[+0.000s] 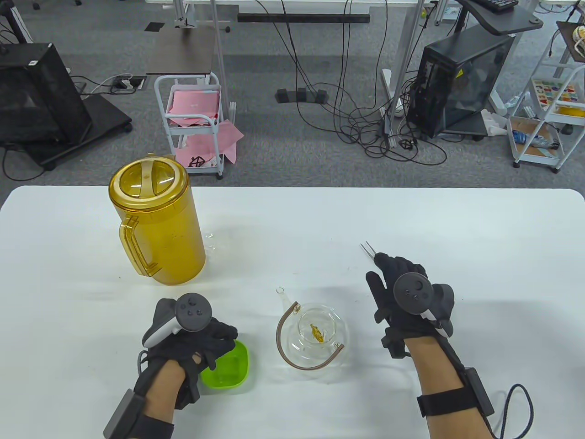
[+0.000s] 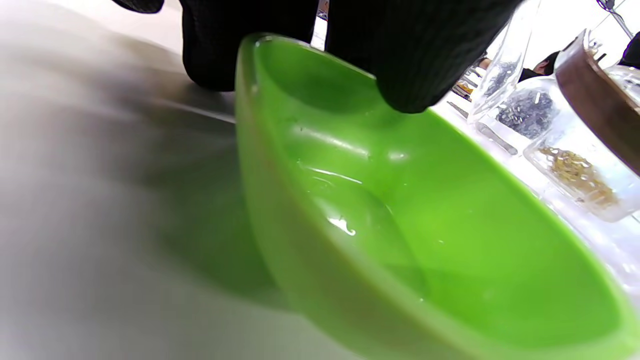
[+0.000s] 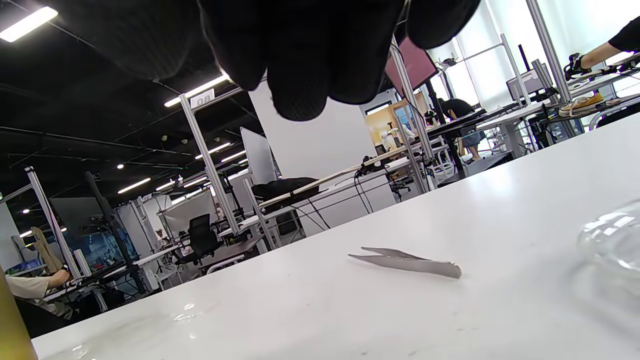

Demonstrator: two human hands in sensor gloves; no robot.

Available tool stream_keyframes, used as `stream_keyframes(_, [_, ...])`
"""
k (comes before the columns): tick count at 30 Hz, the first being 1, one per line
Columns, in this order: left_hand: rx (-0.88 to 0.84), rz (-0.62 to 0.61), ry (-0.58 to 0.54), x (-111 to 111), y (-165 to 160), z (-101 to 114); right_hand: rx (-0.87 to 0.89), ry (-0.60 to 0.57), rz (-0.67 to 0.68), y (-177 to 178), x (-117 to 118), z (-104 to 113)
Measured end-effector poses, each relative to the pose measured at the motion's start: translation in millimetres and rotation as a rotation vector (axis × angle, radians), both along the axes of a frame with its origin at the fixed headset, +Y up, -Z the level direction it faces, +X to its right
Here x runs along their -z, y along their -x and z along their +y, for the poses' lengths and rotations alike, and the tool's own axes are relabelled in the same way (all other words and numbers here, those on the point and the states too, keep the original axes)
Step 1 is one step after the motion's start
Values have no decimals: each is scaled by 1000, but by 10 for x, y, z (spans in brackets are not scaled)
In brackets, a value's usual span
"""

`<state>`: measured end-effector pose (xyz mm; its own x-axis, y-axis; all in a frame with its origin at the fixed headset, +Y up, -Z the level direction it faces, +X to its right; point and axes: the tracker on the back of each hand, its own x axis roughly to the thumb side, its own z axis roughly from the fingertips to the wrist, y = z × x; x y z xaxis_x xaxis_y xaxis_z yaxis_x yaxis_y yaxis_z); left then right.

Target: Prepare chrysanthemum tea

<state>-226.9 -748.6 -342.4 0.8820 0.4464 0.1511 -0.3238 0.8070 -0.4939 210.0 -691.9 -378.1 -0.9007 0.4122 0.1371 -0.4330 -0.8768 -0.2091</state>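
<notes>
My left hand (image 1: 217, 345) grips the near-left rim of a green bowl (image 1: 231, 370); in the left wrist view one fingertip (image 2: 415, 75) curls over the rim into the bowl (image 2: 440, 240), whose inside looks wet. To the right stands a glass teapot (image 1: 315, 338) with a brown handle and a yellow chrysanthemum (image 1: 316, 332) in it. My right hand (image 1: 384, 274) hovers right of the teapot and holds nothing. Metal tweezers (image 1: 368, 250) lie on the table just beyond its fingers; the right wrist view shows the tweezers (image 3: 407, 262) lying free.
A tall yellow lidded pitcher (image 1: 157, 219) stands at the back left of the white table (image 1: 480, 228). A few water drops (image 1: 210, 240) lie beside it. The table's far edge drops to a floor with cables, carts and computer cases.
</notes>
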Motion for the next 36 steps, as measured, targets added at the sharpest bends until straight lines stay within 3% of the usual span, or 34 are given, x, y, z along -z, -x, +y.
stream_keyframes(8, [-124, 54, -182, -75, 12, 207, -4, 7, 7, 9, -1, -5])
stream_keyframes(14, [-255, 122, -694, -302, 34, 718, -8, 16, 20, 38, 8, -27])
stream_keyframes(19, [-393, 313, -975, -457, 278, 1001, -11, 24, 33, 67, 18, -46])
stream_keyframes(21, [-438, 402, -1037, -464, 411, 1081, -10, 22, 36, 75, 15, -44])
stream_keyframes(24, [-503, 570, -1004, -369, 628, 1117, -3, 14, 41, 88, 3, -28])
stream_keyframes(30, [-823, 829, -713, 32, 889, 936, -12, 10, 57, 142, -11, -25])
stream_keyframes(36, [-888, 988, -735, 229, 970, 989, -8, 16, 55, 134, -7, -25])
